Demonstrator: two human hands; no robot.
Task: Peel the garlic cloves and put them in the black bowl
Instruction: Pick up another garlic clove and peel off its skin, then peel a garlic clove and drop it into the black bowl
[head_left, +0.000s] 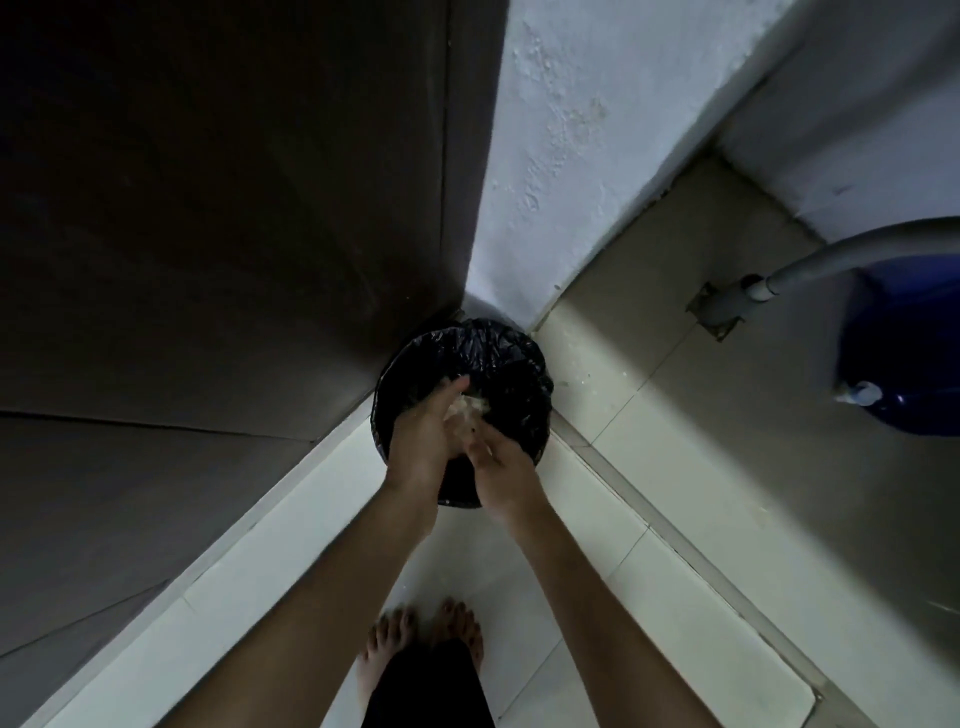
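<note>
Bare feet on pale tile nearest, right below the bin. Both arms reach out over it. Left hand is over the bin's left side, fingers pretty much straight, with a clump of pale flaky bits, garlic skins by the look of it, against its palm. Right hand is pushed in against that clump from the right, but its fingers are blurry, so can't tell if it's pinching anything. The bin has a black bag in it and sits in the corner, with a white wall behind and a blue drum way off right.
</note>
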